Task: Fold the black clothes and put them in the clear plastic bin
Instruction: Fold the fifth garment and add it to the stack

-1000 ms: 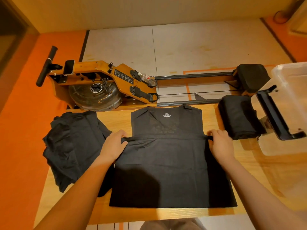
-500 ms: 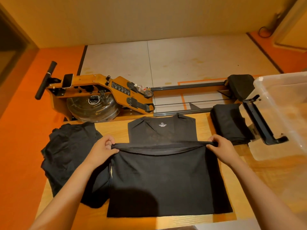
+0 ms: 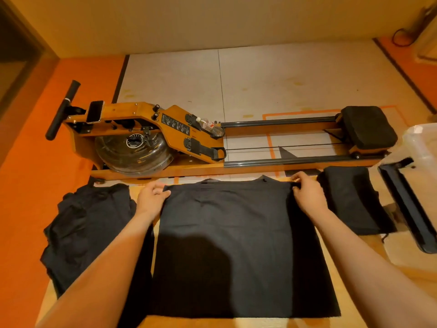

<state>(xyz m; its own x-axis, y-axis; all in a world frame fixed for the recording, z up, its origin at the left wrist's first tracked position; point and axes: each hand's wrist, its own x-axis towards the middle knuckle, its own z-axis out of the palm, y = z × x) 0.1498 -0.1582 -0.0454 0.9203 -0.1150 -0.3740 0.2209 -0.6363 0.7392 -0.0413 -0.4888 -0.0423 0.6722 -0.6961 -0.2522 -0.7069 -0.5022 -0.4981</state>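
Head cam, fwd-down, close overhead.

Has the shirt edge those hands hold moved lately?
Yes. The left hand and right hand carried the shirt edge away from the person, to the collar by the rowing machine.

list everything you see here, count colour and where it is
black shirt: one, black, middle of the table, folded over on itself
pile of clothes: one heap, black, table's left end
folded garment: one, black, table's right, beside the bin
clear plastic bin: one, clear, far right edge of view
black bar: one, black, along the bin's left side
wooden table: one, light wood, under the clothes
rowing machine: one, orange-brown wood, beyond the table
plastic bottle: one, clear, lying on the rowing machine
left hand: one, grip on the shirt's far left corner
right hand: one, grip on the shirt's far right corner
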